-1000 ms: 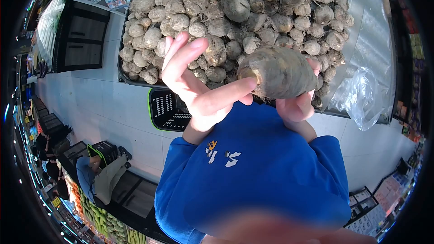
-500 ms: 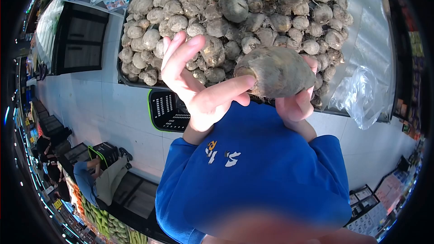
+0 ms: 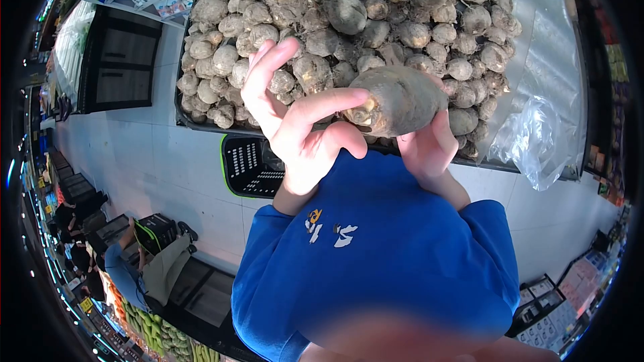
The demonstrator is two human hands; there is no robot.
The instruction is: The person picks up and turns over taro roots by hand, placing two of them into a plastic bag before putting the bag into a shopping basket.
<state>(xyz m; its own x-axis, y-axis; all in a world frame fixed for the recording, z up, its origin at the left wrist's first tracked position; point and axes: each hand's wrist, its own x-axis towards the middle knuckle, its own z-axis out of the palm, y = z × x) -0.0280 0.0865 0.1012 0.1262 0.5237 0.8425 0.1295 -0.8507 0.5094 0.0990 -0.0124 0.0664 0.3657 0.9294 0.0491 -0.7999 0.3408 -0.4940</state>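
A large brown taro (image 3: pixel 406 97) is held in the air in front of my blue shirt. My right hand (image 3: pixel 433 144) is closed around its right side and underside, with some fingers hidden behind it. The pale, rough end of the taro faces left and partly toward me. On that end rests the index fingertip of my left hand (image 3: pixel 295 117). The left thumb is bent below, near the taro, and the other fingers are raised and spread. Beyond both hands lies a heap of taros (image 3: pixel 322 40) of mixed sizes, covered in dry soil and root hairs.
A crumpled clear plastic bag (image 3: pixel 537 141) lies on the metal surface at the right. On the floor to the left stands a black basket with a green rim (image 3: pixel 251 166). A person (image 3: pixel 144 268) with another basket is near vegetable displays at the lower left.
The taro has shifted slightly left and turned, so more of its pale end shows. Both hands moved with it. In the background, the person at lower left has changed posture.
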